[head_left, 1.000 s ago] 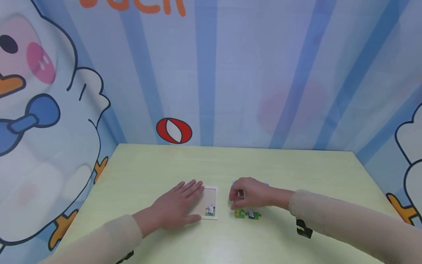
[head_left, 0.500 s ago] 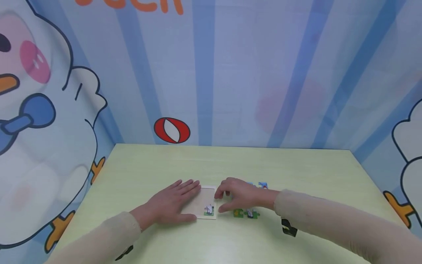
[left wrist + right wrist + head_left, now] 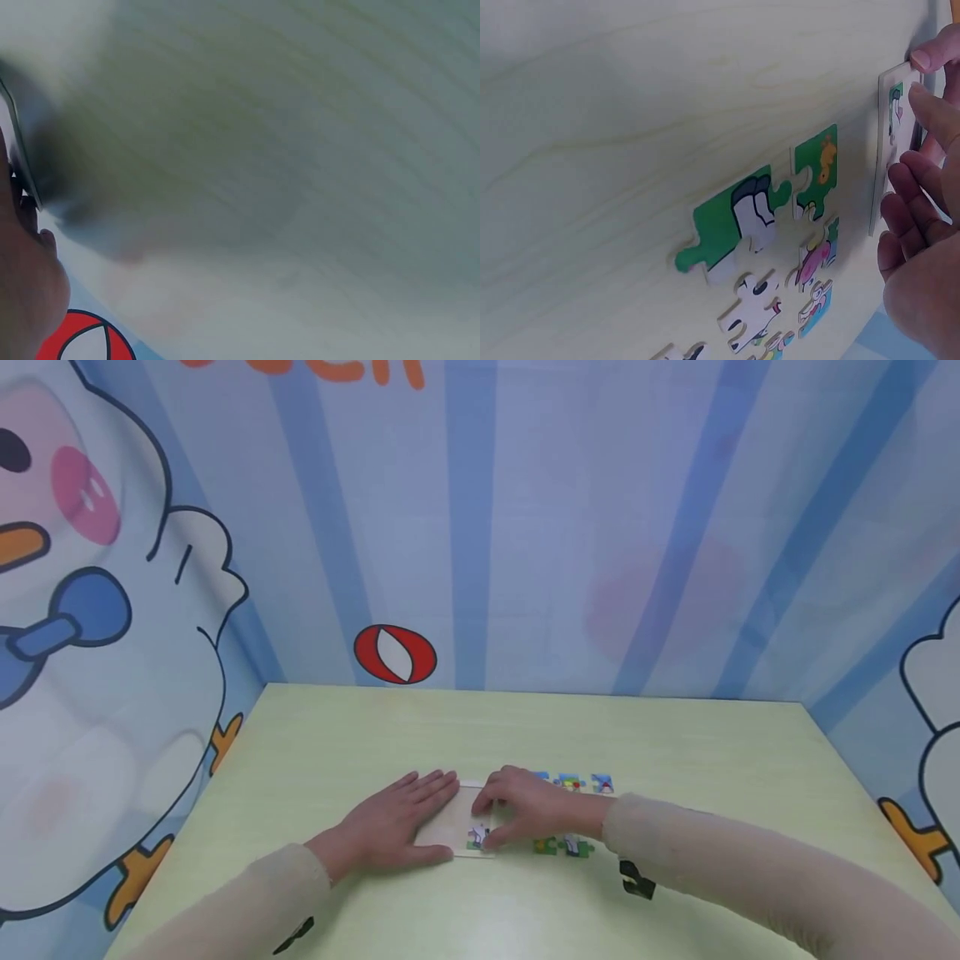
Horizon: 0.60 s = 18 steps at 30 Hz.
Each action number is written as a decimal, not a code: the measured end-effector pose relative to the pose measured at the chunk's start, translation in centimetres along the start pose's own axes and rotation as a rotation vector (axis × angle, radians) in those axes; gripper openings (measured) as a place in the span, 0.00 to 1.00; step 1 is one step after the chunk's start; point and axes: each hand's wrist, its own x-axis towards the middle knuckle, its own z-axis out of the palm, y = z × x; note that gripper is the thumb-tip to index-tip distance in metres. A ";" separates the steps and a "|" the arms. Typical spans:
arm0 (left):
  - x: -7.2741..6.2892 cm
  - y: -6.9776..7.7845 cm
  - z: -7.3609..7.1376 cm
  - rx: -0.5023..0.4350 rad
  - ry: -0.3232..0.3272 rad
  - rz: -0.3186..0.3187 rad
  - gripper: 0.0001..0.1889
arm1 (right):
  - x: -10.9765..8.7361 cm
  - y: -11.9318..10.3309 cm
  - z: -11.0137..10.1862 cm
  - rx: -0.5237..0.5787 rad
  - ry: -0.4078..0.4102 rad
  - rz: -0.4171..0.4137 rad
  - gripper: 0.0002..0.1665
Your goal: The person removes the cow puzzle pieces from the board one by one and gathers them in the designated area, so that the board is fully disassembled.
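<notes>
My left hand (image 3: 393, 822) lies flat with straight fingers over the left part of a shallow white puzzle tray (image 3: 452, 841). One puzzle piece (image 3: 477, 836) with a white animal's legs on green sits in the tray's near right corner. Over the tray's right side, my right hand (image 3: 525, 802) has loosely bent fingers, and its thumb reaches to that piece. In the right wrist view, no piece shows between the right fingers (image 3: 907, 214), and contact is hard to tell. In the left wrist view, only part of the left hand (image 3: 30, 285) appears.
Several loose puzzle pieces lie on the table to the right of the tray, including a cow-legs piece (image 3: 735, 217), a chick piece (image 3: 817, 169) and a cow-face piece (image 3: 750, 304). The pale wooden table (image 3: 675, 752) ends at a blue striped backdrop (image 3: 540, 527).
My right hand has moved left from above the loose pieces to the tray's right side, uncovering the far row of pieces. My left hand has stayed on the tray.
</notes>
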 end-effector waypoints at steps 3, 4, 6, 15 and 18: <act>0.0 0.0 0.2 -0.001 -0.003 -0.009 0.52 | 0.1 -0.1 0.1 -0.022 0.005 -0.006 0.24; 0.0 0.0 0.2 0.002 -0.004 -0.012 0.52 | 0.2 -0.2 0.2 -0.030 0.010 -0.008 0.24; 0.0 0.0 0.3 0.007 -0.002 -0.014 0.52 | 0.2 -0.2 0.2 -0.042 0.019 -0.012 0.23; -0.3 -0.1 0.6 0.018 0.012 -0.003 0.52 | 0.0 -0.6 0.5 0.006 0.010 0.019 0.19; -0.2 -0.2 0.7 0.014 0.009 -0.006 0.52 | -0.1 -0.5 0.7 0.009 0.016 0.013 0.18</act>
